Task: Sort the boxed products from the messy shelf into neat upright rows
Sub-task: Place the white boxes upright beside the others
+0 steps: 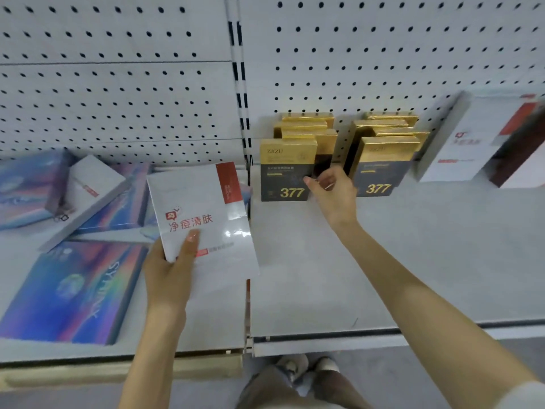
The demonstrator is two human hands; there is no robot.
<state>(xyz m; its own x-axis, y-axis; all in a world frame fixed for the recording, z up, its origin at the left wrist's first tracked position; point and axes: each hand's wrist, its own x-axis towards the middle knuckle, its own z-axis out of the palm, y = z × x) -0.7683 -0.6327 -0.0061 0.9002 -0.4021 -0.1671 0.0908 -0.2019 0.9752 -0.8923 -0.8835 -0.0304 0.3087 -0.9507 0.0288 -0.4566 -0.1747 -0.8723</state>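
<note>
Your left hand (171, 270) grips the white box (203, 214) by its lower corner above the messy shelf (212, 320). Your right hand (333, 190) touches the front gold box (284, 172); pinch or push, I cannot tell. Square that row gently first.

My left hand (171, 270) holds a flat white box (203, 214) with a red stripe and red print by its lower corner, tilted face-up. On the right shelf (413, 246) black-and-gold boxes marked 377 stand upright in two rows, the left row (284, 172) and the right row (380, 169), a gap between them. My right hand (333, 187) is at the left row's front box, thumb on its right edge. Further right, white-and-red boxes (460, 140) stand blurred. On the left shelf (206, 320) iridescent blue boxes (67, 290) lie flat, another white box (88, 193) askew on them.
</note>
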